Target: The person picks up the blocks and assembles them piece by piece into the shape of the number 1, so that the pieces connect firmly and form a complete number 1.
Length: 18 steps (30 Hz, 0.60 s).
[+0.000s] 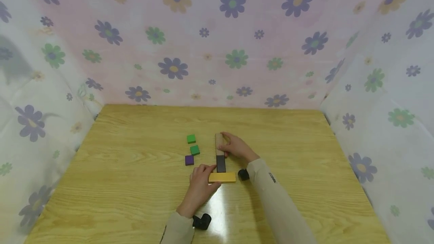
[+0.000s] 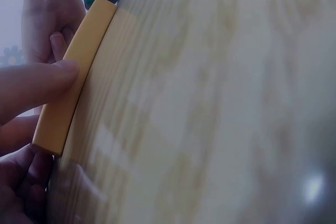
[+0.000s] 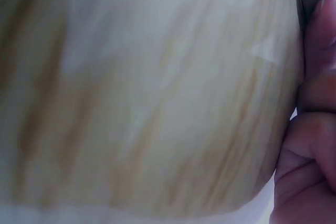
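One uneven push from crooked
On the table (image 1: 135, 199), the left hand (image 1: 200, 183) pinched the yellow block (image 1: 222, 177) across the near end of the black block (image 1: 220, 164); the right hand (image 1: 239, 148) gripped the tan block (image 1: 219, 139) beyond, so either could shove the line askew.

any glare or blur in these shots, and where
Head view: a white glare streak on the table, below the yellow block; left wrist view: a bright spot at lower right; right wrist view: soft, smeary wood grain, table edge bowed.
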Tool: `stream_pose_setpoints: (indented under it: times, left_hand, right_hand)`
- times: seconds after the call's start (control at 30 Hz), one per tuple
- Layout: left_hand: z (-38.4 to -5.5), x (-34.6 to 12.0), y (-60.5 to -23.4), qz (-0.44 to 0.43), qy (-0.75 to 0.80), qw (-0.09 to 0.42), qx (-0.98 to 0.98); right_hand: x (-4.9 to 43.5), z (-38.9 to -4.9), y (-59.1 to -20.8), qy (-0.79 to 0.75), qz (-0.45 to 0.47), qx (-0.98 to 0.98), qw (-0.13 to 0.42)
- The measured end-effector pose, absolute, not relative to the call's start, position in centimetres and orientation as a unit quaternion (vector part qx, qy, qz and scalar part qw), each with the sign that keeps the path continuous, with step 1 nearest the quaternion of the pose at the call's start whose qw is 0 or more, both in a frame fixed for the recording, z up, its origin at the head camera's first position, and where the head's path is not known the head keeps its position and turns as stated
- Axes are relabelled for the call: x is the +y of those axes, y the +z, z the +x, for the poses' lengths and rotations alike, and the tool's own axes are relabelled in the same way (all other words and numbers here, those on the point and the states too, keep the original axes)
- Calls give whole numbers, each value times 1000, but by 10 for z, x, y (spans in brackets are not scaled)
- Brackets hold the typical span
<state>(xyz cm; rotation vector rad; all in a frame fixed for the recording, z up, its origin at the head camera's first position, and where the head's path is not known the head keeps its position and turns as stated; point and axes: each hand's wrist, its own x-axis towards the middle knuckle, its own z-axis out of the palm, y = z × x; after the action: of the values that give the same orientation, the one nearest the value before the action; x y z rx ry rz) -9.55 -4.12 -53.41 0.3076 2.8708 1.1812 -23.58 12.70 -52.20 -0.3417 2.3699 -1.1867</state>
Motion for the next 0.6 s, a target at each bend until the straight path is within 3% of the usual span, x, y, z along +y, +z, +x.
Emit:
stream_pose_setpoints:
  times: [0.6]
  left_hand:
    - [-91,-41,-536,104,361,12,927]
  right_hand:
    - [130,-233,-525,-449,-122,853,237]
